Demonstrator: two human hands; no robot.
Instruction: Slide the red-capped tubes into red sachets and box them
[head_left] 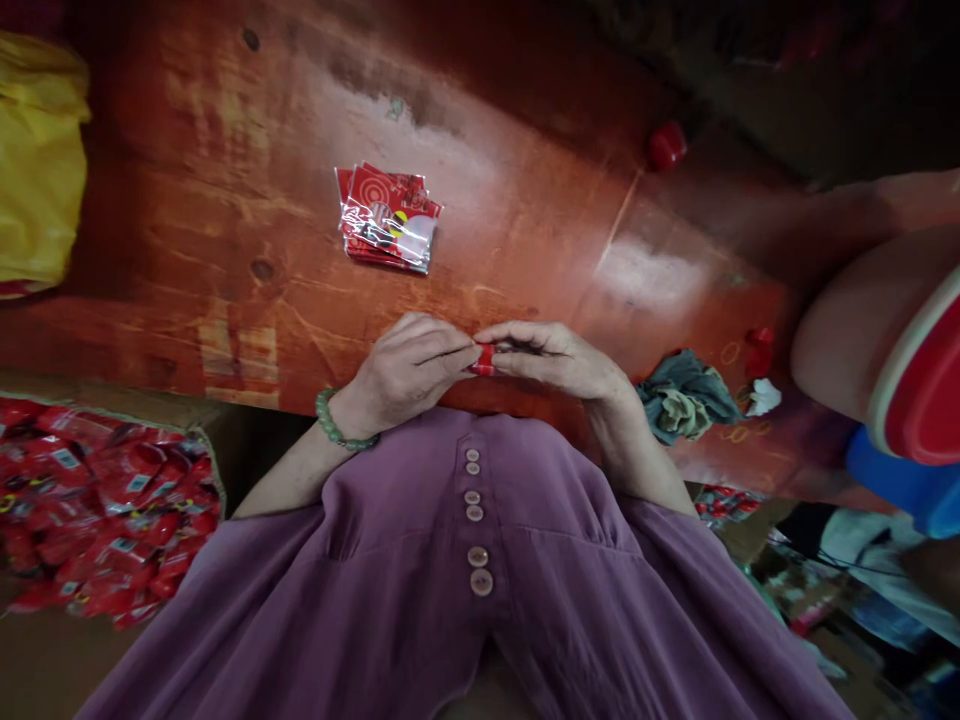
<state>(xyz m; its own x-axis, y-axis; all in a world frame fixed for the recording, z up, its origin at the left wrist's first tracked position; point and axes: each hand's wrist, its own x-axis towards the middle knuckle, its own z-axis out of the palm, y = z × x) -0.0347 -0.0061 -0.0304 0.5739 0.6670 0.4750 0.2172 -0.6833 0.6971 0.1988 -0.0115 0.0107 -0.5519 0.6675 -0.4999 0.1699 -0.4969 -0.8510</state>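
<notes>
At the table's near edge, my left hand (421, 362) and my right hand (553, 358) meet fingertip to fingertip. Between them is a small shiny red piece (486, 360), pinched from both sides. Fingers cover most of it, so its kind cannot be made out. A green bead bracelet (330, 425) circles my left wrist. Beyond the hands lies a loose stack of red printed packets (390, 222) in glossy clear wrap, with white and yellow on their fronts.
The reddish wooden table (510, 210) runs across the view. At lower left, a cardboard box (214, 450) holds many red packaged items (97, 490). A yellow bag (41, 160) lies far left. Crumpled grey-green cloth (686, 395), a red object (666, 146) and a large tub (847, 320) are to the right.
</notes>
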